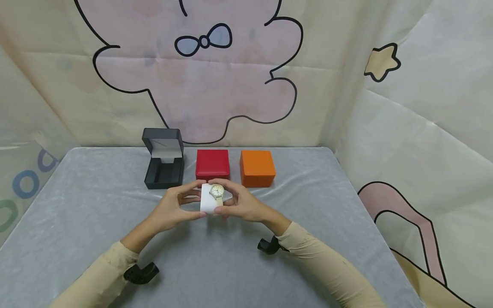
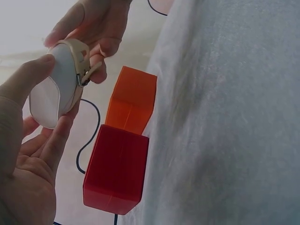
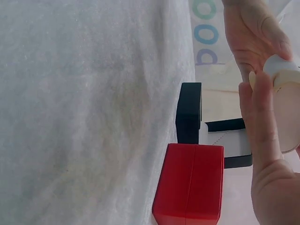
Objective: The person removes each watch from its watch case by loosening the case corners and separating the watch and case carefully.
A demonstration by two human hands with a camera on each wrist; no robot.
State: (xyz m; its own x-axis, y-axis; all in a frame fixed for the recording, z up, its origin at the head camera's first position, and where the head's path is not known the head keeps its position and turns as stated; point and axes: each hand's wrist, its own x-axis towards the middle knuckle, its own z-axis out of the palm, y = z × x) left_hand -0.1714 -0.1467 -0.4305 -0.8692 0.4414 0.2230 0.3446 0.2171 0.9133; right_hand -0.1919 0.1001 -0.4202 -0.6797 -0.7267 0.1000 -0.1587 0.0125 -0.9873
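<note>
A wristwatch [image 1: 217,191] with a round pale dial and a cream strap is wrapped around a white watch cushion [image 1: 206,204]. Both hands hold it up above the table, in front of the red box. My left hand [image 1: 175,208] pinches the cushion's left end between thumb and fingers. On the other side my right hand [image 1: 246,206] grips the watch and cushion, its thumb low by the strap. The left wrist view shows the strap's buckle [image 2: 82,79] at the cushion's underside, near the right fingers. In the right wrist view the cushion [image 3: 278,63] is partly cut off by the frame edge.
At the back of the grey cloth-covered table [image 1: 215,265] stand a black box [image 1: 164,177] with its lid raised, a closed red box [image 1: 212,162] and a closed orange box [image 1: 258,167]. Printed curtains [image 1: 327,85] hang behind and beside the table.
</note>
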